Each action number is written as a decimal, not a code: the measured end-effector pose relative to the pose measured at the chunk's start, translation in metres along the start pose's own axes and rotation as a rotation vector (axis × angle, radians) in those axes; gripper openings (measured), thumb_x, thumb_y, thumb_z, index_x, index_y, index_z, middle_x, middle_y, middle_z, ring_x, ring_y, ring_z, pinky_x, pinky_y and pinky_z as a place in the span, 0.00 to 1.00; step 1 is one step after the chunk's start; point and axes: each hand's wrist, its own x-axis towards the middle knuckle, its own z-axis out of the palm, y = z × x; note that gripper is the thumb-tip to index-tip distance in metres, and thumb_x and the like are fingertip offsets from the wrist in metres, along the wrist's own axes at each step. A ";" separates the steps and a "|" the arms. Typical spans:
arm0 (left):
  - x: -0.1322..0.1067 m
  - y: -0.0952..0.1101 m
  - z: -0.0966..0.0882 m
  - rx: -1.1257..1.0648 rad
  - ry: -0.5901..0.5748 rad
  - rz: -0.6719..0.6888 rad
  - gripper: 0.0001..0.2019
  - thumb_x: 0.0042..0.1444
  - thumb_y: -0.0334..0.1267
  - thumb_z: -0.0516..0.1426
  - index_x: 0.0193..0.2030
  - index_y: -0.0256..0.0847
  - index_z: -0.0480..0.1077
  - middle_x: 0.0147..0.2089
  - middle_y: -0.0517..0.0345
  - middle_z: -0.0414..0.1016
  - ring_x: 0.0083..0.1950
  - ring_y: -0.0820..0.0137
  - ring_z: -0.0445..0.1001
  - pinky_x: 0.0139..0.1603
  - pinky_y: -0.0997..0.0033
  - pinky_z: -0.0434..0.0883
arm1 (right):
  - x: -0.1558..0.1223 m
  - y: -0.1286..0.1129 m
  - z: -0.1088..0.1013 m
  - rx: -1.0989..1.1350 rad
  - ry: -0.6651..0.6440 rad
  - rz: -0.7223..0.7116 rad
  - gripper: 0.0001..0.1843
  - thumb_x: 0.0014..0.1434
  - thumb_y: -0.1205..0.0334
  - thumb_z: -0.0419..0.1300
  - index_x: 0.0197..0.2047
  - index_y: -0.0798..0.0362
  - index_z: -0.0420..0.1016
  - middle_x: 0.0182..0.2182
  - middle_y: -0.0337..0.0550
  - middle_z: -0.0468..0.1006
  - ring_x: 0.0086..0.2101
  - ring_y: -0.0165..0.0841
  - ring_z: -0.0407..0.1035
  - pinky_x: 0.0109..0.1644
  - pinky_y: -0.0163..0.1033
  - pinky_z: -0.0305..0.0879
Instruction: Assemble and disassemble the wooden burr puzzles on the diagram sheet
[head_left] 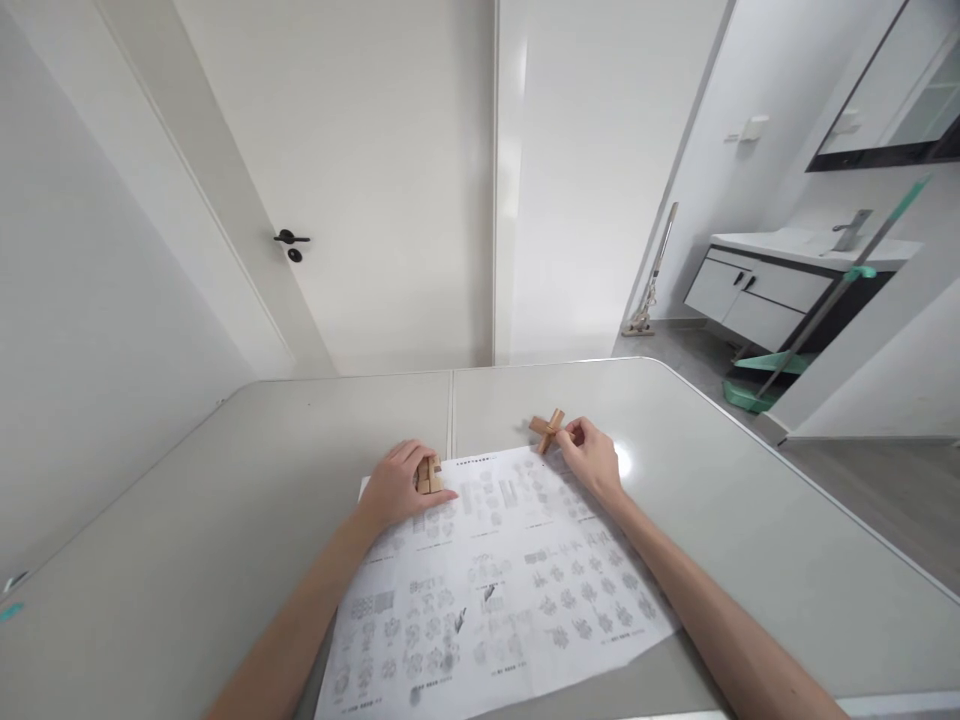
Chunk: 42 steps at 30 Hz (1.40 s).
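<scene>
while the left hand (397,484) clasped a wooden block (430,478), the right hand (594,458) pinched a wooden cross (552,427) at the printed sheet (517,575)'s far edge; a slack pinch risked dropping it.

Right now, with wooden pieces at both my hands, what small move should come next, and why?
Perhaps slide your left hand, with the wooden block, leftward off the printed sheet: together they hide part of its far left area in this view, whereas the wooden cross at your right hand appears mostly beyond the far edge.
</scene>
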 end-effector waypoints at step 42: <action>0.015 0.052 0.023 -0.072 -0.099 0.140 0.31 0.48 0.66 0.65 0.48 0.43 0.68 0.45 0.49 0.75 0.46 0.55 0.75 0.51 0.52 0.71 | -0.001 -0.007 -0.001 0.072 0.164 -0.040 0.17 0.68 0.50 0.45 0.40 0.52 0.68 0.37 0.46 0.75 0.36 0.39 0.67 0.41 0.42 0.61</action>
